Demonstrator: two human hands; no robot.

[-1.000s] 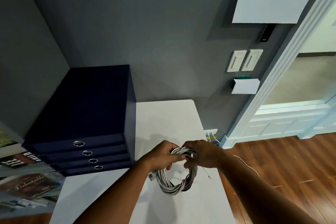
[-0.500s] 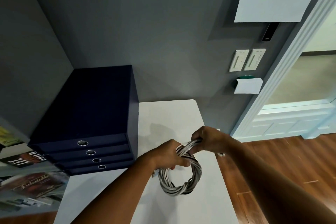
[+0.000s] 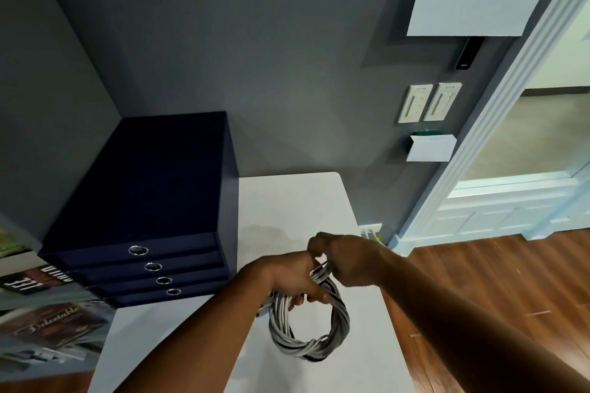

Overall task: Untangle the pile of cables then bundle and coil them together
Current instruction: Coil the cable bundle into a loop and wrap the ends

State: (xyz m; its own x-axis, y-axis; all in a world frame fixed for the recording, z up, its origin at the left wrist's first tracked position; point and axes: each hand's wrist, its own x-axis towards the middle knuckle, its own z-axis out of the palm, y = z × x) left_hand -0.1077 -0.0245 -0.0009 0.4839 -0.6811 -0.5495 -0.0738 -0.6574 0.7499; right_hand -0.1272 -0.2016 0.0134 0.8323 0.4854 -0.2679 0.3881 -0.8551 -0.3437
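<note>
Cable coil (image 3: 305, 350) wound in a ring, over the white counter (image 3: 287, 201) | navy drawer box (image 3: 143, 182) stands at left, apart from it; my left hand (image 3: 287, 277): grip curled round the ring's upper left; my right hand (image 3: 348, 260): grip pinching strands at its top | wooden floor (image 3: 495, 281) at right

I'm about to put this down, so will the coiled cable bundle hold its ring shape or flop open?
Probably holds: the cable coil forms a round ring, held at its top by the left hand and right hand, strands twisted together. Likely floppy rather than stiff, so it may sag flat on the white table.
</note>
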